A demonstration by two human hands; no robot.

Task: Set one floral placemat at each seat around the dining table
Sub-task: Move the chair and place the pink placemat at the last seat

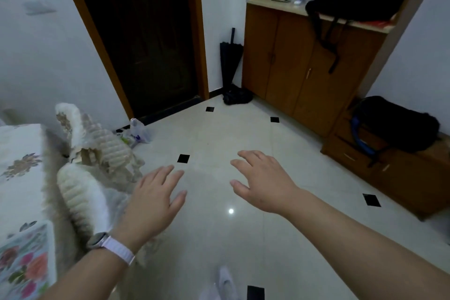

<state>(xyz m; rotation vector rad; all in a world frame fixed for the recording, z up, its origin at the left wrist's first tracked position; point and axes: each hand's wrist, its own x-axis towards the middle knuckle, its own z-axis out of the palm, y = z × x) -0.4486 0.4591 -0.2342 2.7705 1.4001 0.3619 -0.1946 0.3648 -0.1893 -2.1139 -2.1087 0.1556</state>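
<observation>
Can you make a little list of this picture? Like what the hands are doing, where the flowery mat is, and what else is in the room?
left hand: open, fingers spread, holding nothing, over the floor; watch on the wrist
right hand: open, holding nothing, over the floor
floral placemat: on the table, near corner, bottom left
chairs: fabric-covered, beside the table
umbrella: black, leaning in the corner by the door
cabinet: wooden, black bag on top
</observation>
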